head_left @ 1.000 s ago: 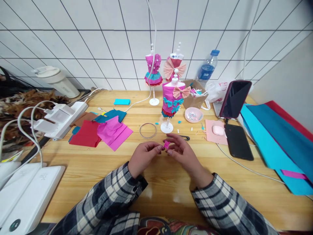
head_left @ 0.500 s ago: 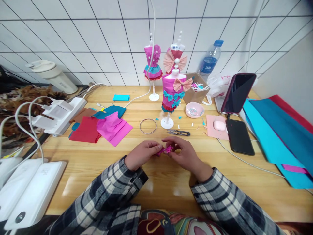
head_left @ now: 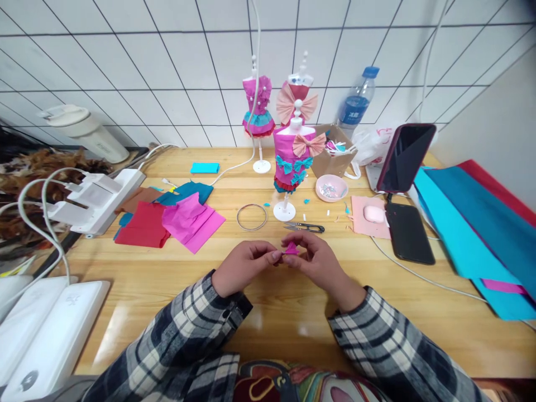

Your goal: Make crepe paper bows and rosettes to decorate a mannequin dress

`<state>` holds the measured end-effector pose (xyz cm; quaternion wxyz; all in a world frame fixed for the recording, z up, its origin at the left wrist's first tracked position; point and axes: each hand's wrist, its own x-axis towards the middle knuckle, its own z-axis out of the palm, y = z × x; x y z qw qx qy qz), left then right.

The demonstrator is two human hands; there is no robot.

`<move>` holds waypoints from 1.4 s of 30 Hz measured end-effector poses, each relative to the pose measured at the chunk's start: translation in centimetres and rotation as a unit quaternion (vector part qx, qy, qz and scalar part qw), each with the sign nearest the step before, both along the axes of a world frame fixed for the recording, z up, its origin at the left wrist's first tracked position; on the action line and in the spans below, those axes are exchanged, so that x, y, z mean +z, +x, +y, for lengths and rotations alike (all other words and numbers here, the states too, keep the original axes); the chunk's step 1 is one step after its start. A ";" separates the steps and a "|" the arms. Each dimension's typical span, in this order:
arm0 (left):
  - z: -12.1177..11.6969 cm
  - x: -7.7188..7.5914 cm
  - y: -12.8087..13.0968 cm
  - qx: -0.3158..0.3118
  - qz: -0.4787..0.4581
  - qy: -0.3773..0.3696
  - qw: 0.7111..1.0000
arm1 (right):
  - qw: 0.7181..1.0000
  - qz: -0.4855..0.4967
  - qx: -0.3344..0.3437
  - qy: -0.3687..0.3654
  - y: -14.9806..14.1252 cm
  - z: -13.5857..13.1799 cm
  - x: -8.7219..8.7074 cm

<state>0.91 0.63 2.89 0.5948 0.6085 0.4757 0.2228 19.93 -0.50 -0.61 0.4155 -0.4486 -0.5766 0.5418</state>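
Left hand [head_left: 245,267]: thumb and forefinger pinched together on the left tip of the piece. Right hand [head_left: 320,262]: thumb and fingers curled in, clasping the right part of the same piece; firmness of grip, cannot tell.

Piece [head_left: 292,249], magenta, small — between the two hands, just right of the left fingertips, above the table [head_left: 288,329]. Half a second ago a ruffled bunch; now a compact fan with pleats showing.

Snips [head_left: 312,228], black-handled, just beyond the right hand; in full view, where a second ago that hand hid most of them. Ring [head_left: 252,229], thin, metal, beyond the left hand. Cloths, flat, to the left: magenta [head_left: 192,220], red [head_left: 142,228], teal [head_left: 190,192], overlapping. Phone [head_left: 408,233], black, lying at right.

Front form [head_left: 288,151], upright, magenta bodice, one peach bow and several turquoise. Bowl [head_left: 331,199], pink, right of it, small bits inside. Box [head_left: 330,166], brown, behind the bowl. Two more dressed forms — left [head_left: 257,103], right [head_left: 285,103] — near the tiled wall [head_left: 167,67].
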 end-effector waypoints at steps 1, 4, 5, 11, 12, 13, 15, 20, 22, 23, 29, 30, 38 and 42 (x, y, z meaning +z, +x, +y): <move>0.1 0.0 -0.1 0.000 -0.003 -0.001 1.000 | 1.000 -0.005 0.002 0.002 0.1 0.1 0.1; 0.3 -0.1 -0.5 -0.005 0.001 0.013 1.000 | 1.000 -0.012 -0.015 -0.007 0.4 0.3 0.2; 0.4 -0.1 -0.6 -0.006 0.007 0.021 1.000 | 1.000 -0.003 -0.021 -0.018 0.5 0.4 0.2; 0.5 -0.1 -0.8 -0.003 0.084 0.109 0.990 | 0.995 0.063 -0.024 -0.071 0.7 0.7 0.0; 0.5 -0.1 -0.8 0.004 0.107 0.153 0.982 | 0.997 0.044 -0.028 -0.063 0.7 0.7 0.0; 0.4 -0.1 -0.8 0.009 0.130 0.205 0.970 | 0.998 0.015 -0.030 -0.047 0.7 0.7 0.0; 0.3 -0.1 -0.8 0.001 0.169 0.313 0.935 | 0.998 -0.051 -0.024 0.003 0.5 0.6 0.1; -0.1 0.0 -0.4 -0.067 0.250 0.421 0.869 | 0.987 -0.124 0.006 0.102 -0.2 -0.1 0.4; -0.2 0.0 -0.2 -0.069 0.251 0.427 0.866 | 0.985 -0.136 0.005 0.109 -0.2 -0.3 0.3; -0.2 -0.1 -0.2 -0.066 0.248 0.429 0.866 | 0.985 -0.136 0.010 0.103 -0.1 -0.3 0.3; 0.2 -0.7 -0.7 -0.021 0.237 0.366 0.900 | 0.930 -0.306 -0.063 0.195 1.9 2.2 0.0; 0.3 -0.8 -0.7 -0.010 0.229 0.348 0.909 | 0.897 -0.376 -0.076 0.222 2.1 2.7 -0.1; 0.3 -1.0 -0.2 0.052 0.151 0.216 0.963 | 0.840 -0.509 -0.047 0.183 2.3 3.4 -1.0; 0.2 -1.2 -0.1 0.071 0.121 0.158 0.977 | 0.871 -0.468 -0.017 0.147 2.4 2.9 -1.2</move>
